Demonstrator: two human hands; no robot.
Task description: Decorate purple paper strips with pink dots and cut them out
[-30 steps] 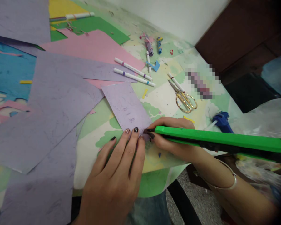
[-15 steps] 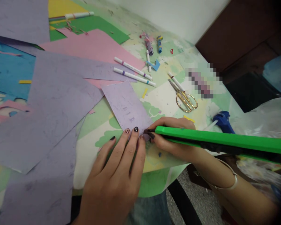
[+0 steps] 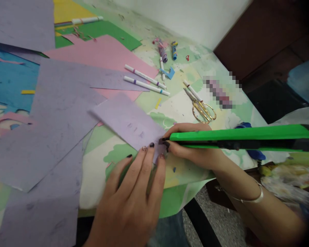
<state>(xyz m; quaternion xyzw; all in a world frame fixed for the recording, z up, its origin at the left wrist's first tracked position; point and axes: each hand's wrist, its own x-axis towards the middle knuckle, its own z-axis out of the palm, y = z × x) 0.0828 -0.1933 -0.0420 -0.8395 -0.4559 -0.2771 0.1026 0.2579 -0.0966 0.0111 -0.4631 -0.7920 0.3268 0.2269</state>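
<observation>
A small light-purple paper strip with dark scribbled marks lies near the table's front edge. My left hand rests on its near end, fingers stretched out and spread. In my right hand, which is closed, is a green box cutter with black parts. Its tip end is at the paper's right corner, close to my left fingertips. Whether the blade touches the paper I cannot make out. The cutter's long body extends rightward over my wrist.
Large purple sheets cover the left, with pink, green and blue paper around them. Several white markers lie behind the strip. Gold-handled scissors are right of them. A blue object shows partly behind the cutter.
The paper strip has turned, its far end swinging left. My left hand has shifted slightly right. The box cutter's rear end has risen.
</observation>
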